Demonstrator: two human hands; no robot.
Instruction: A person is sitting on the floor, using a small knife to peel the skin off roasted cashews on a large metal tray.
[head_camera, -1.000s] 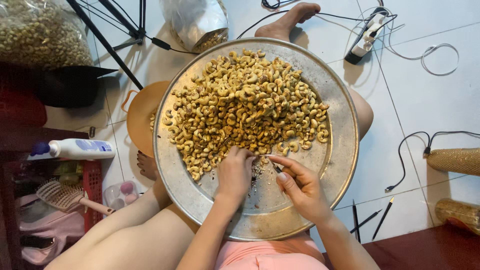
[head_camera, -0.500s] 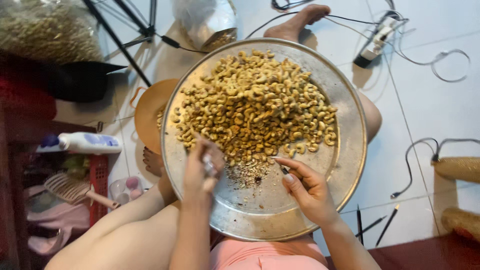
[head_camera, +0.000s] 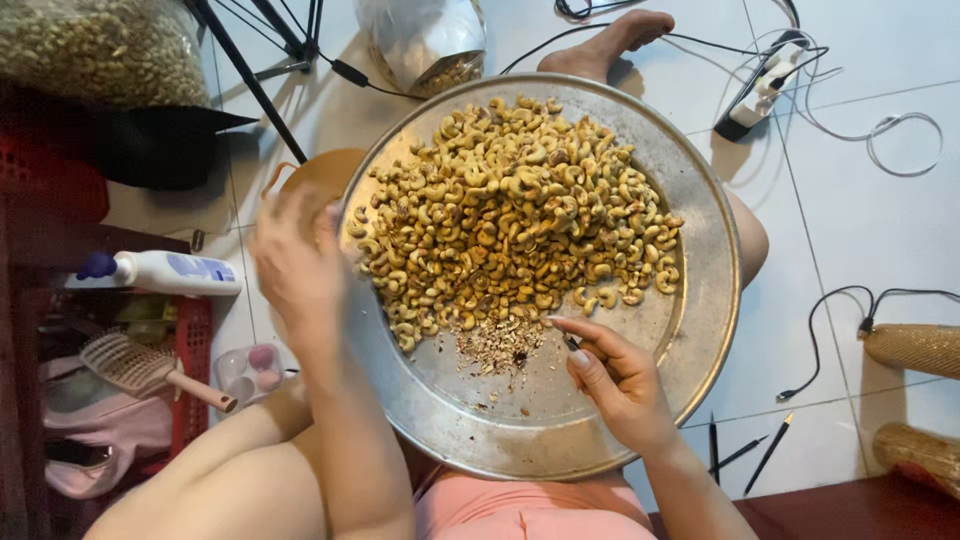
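Cashews (head_camera: 515, 215) heaped across the far half of a round metal tray (head_camera: 700, 330) that rests on the person's lap. Small pile of husk bits (head_camera: 500, 345) on the bare near part, just below the heap.

Right hand (head_camera: 620, 385) sits on the tray by the husks, fingers curled, thumb and forefinger pinched on a small dark blade-like tool (head_camera: 570, 342); can't tell exactly what it is. Left hand (head_camera: 295, 265) is lifted over the tray's left rim above an orange bowl (head_camera: 315, 175), motion-blurred; can't tell if it holds a nut or is spread.

Judgement on doing it well: keep the tool pinch short and near the tip, work over the bare metal so scraps stay out of the heap, drop cleaned nuts squarely over the bowl, keep the tray level on the knees.

Surroundings: white tiled floor (head_camera: 860, 240). Power strip (head_camera: 765, 85) with trailing cables far right, tripod legs (head_camera: 250, 80) far left, bag of nuts (head_camera: 100, 50) top left, second bag (head_camera: 425, 45) beyond the tray. Red crate (head_camera: 185, 370) at left with a lotion bottle (head_camera: 160, 272) and hairbrush (head_camera: 150, 370). Pencils (head_camera: 745, 455) on the floor near right.
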